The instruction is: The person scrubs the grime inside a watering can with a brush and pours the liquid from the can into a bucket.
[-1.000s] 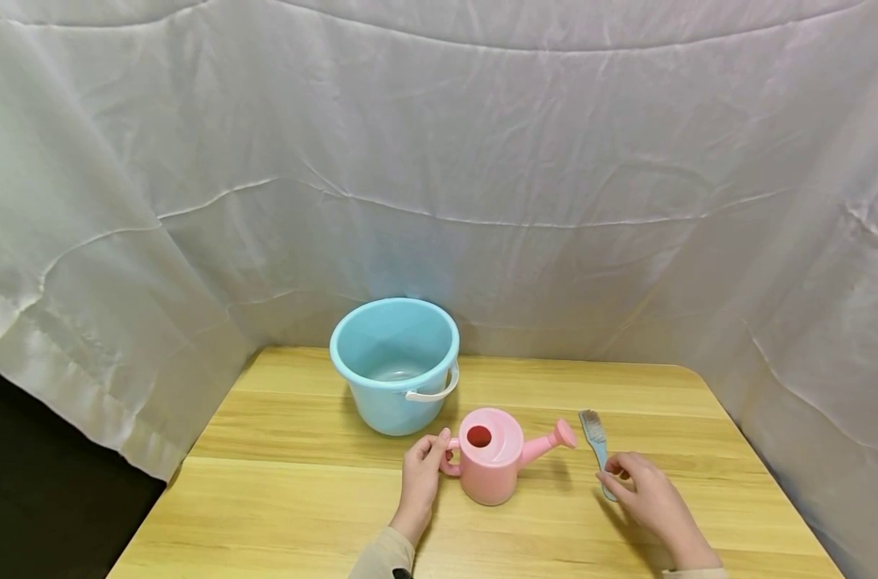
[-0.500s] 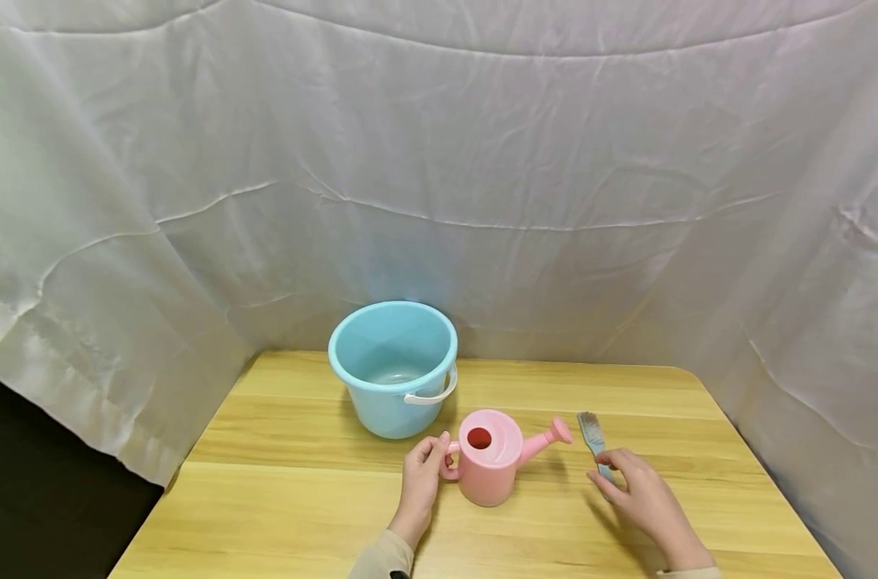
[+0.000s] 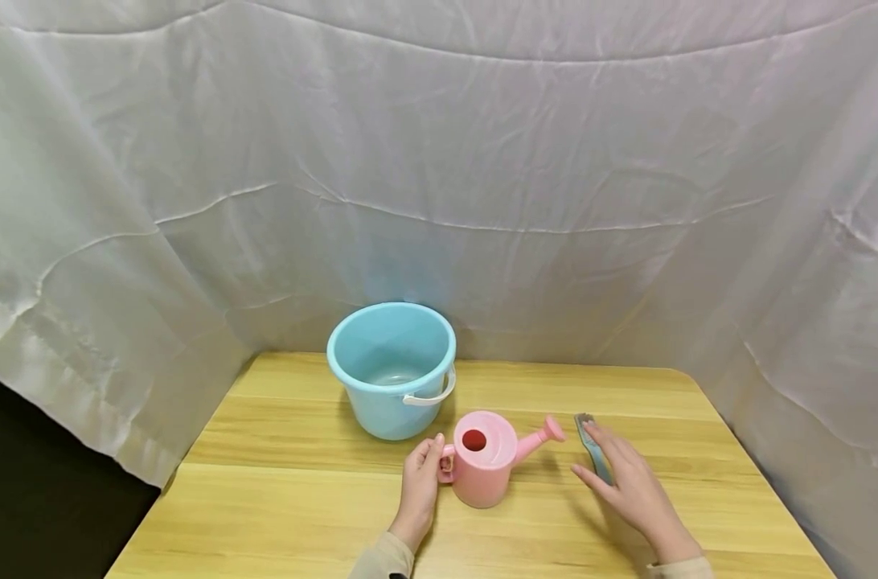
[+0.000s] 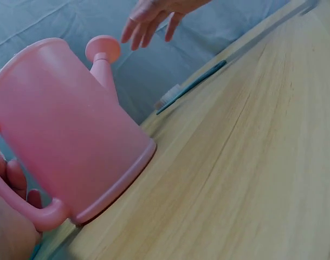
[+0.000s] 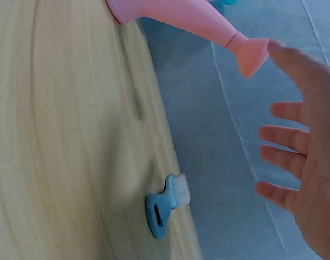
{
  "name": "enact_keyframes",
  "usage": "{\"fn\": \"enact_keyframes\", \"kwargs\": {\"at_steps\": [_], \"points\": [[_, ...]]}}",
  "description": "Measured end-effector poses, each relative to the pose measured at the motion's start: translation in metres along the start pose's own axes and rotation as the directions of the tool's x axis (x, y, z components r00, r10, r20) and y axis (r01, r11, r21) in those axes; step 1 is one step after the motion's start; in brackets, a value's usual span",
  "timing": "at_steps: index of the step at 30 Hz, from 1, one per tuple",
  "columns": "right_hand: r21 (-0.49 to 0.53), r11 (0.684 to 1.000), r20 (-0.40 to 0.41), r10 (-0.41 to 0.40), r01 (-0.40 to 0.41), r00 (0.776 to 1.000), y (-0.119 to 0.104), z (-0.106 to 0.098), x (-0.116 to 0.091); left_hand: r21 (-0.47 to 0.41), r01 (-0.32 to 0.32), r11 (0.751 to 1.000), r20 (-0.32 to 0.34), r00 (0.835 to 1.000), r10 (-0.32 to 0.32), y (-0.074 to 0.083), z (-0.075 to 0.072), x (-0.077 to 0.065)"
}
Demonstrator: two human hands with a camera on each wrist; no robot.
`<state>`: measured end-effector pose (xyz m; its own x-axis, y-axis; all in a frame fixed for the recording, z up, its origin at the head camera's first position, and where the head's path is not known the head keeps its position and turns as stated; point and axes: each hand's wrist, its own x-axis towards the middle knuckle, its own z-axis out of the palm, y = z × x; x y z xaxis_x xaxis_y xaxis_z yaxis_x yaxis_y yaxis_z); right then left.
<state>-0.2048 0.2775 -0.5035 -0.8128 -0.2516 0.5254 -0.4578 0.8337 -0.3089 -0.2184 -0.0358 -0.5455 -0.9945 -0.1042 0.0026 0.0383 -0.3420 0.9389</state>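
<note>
A pink watering can (image 3: 486,474) stands on the wooden table, its spout pointing right. My left hand (image 3: 419,486) grips its handle (image 4: 32,208), the fingers curled through the loop. Right of the spout lies a small blue brush (image 3: 596,460) with pale bristles (image 5: 181,189). Over it hovers my right hand (image 3: 630,490), fingers spread and holding nothing; it partly covers the brush in the head view. Both wrist views show that hand in the air, apart from the brush.
Behind the can, to the left, a light blue bucket (image 3: 391,414) stands with its white handle (image 3: 432,398) hanging down. Grey cloth (image 3: 526,161) surrounds the back and sides of the wooden table (image 3: 301,498).
My right hand has released the brush's handle, spread its fingers and moved slightly left and up over it. The watering can has shifted slightly left, with my left hand still gripping its handle.
</note>
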Motion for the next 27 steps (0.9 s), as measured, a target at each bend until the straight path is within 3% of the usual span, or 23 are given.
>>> {"fn": "enact_keyframes", "kwargs": {"at_steps": [14, 27], "points": [[0.032, 0.998, -0.013, -0.059, 0.06, 0.998, -0.009, -0.004, 0.027, 0.0, 0.035, 0.999, -0.038, 0.999, -0.035, 0.007, -0.002, -0.005], [0.113, 0.987, 0.053, -0.123, 0.117, 0.991, -0.022, -0.011, 0.076, -0.067, 0.001, 0.998, -0.068, 0.998, -0.005, 0.034, -0.017, -0.013]]}}
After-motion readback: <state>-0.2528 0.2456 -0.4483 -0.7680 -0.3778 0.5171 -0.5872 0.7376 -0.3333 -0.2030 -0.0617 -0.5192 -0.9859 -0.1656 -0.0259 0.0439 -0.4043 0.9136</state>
